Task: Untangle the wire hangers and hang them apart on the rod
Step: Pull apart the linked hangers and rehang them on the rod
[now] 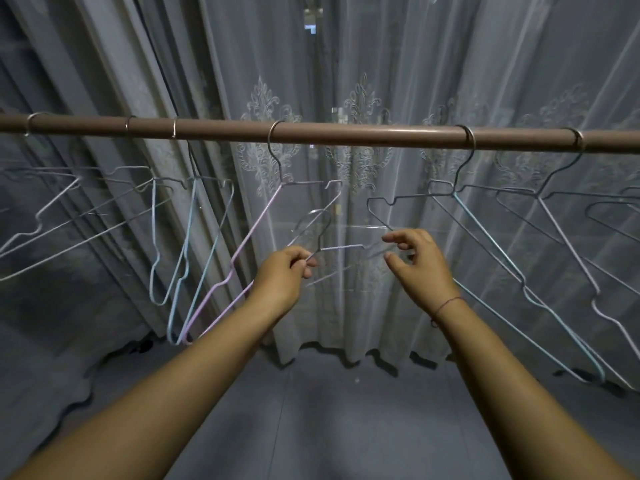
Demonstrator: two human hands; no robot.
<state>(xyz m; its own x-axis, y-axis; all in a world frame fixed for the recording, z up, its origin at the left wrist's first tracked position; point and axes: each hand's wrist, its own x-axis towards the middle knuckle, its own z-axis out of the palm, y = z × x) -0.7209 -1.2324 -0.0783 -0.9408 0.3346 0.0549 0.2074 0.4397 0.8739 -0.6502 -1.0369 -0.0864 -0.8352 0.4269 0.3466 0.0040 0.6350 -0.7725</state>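
Note:
A brown rod point(363, 135) runs across the view at upper height. Several wire hangers hang from it: a pink one point(242, 251) near the middle, light blue ones point(187, 244) to its left, grey ones point(69, 216) at far left, and blue and pale ones point(491, 251) at right. My left hand point(284, 275) pinches the neck of a loose, motion-blurred wire hanger point(318, 233) below the rod, its hook pointing up. My right hand point(419, 265) sits beside that hanger's right shoulder with fingers apart, touching or nearly touching the wire.
Sheer embroidered curtains point(363, 98) hang close behind the rod, with heavier drapes point(104, 81) at left. A grey floor point(329, 410) lies below. On the rod there is a gap between the pink hanger's hook and the blue hanger's hook point(467, 136) on the right.

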